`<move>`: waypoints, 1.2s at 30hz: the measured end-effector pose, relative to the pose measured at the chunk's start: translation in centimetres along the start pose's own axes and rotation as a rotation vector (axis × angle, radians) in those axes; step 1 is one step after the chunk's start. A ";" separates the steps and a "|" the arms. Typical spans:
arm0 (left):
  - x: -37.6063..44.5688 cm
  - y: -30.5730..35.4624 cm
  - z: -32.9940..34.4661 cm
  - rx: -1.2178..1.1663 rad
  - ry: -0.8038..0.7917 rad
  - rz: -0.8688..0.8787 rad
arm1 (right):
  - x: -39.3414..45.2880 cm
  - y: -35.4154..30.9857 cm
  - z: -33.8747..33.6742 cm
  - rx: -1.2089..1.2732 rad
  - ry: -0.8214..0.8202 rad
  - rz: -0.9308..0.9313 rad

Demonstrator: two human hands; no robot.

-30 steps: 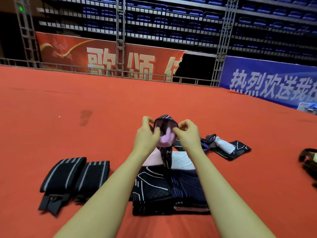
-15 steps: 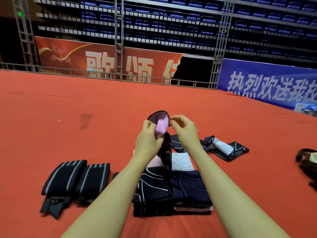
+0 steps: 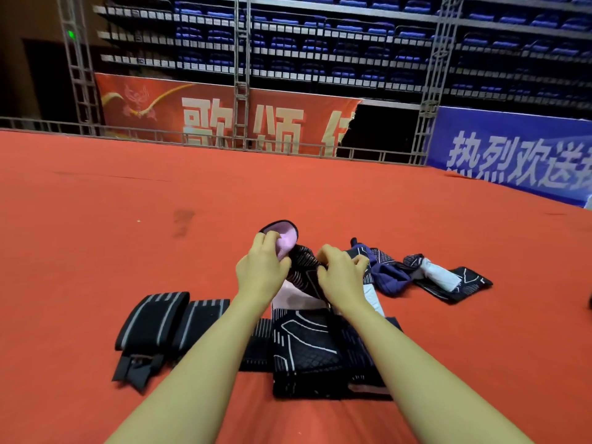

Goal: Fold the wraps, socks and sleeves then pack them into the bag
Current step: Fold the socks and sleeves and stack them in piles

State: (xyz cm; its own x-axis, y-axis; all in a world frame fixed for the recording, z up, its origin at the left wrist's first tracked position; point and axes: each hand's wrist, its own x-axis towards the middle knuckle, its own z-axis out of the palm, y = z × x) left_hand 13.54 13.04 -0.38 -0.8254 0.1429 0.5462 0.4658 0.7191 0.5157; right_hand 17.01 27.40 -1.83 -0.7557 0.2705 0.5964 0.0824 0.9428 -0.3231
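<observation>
Head view: we hold the sock [image 3: 298, 261] above the folded pile [image 3: 320, 350] mid-floor, left hand [image 3: 261, 270] pinching its pink toe end, right hand [image 3: 341, 275] gripping the dark cuff; its long axis runs left-to-right between our fingers.

Red carpeted floor [image 3: 128, 251] w/ a dark stain [image 3: 182, 219] at left. Far edge: low metal railing [image 3: 96, 131], red banner [image 3: 224, 120] left, blue banner [image 3: 512, 155] right, truss columns [image 3: 242, 72], rows of blue seats [image 3: 320, 40] behind.
</observation>
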 end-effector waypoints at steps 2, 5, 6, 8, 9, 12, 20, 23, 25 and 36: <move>0.1 0.0 0.0 0.075 -0.017 -0.025 | 0.2 0.2 -0.7 -0.005 0.045 0.022; 0.2 0.7 0.3 0.087 -0.077 -0.051 | 0.2 1.2 -1.8 -0.057 0.078 0.043; 0.2 0.9 0.5 0.086 -0.091 -0.045 | 0.2 1.7 -2.1 -0.066 0.104 0.047; 0.0 1.2 0.9 0.047 -0.087 -0.032 | 0.4 2.5 -2.4 -0.067 0.173 0.037; -0.1 1.4 1.0 0.007 -0.067 -0.024 | 0.6 2.8 -2.6 -0.072 0.202 0.025; -0.4 2.0 1.1 -0.042 -0.006 0.026 | 1.1 3.1 -3.3 -0.086 0.251 0.021; -0.5 2.4 1.8 0.207 0.003 0.129 | 0.0 3.8 -3.7 -0.166 0.090 0.067; -1.5 2.6 2.3 0.239 -0.002 0.166 | -0.9 3.2 -3.5 -0.145 0.034 0.067; -2.0 2.8 2.4 0.266 -0.026 0.176 | -1.5 3.2 -3.3 -0.175 -0.010 0.039; -2.6 2.6 3.0 0.238 -0.144 0.099 | -3.0 3.4 -2.3 -0.018 -0.242 -0.052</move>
State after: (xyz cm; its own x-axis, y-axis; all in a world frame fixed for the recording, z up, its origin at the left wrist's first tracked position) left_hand 15.92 16.59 -2.42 -0.8243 0.3034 0.4781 0.4726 0.8337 0.2858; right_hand 21.06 30.22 -3.00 -0.8928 0.1690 0.4175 0.0495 0.9582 -0.2819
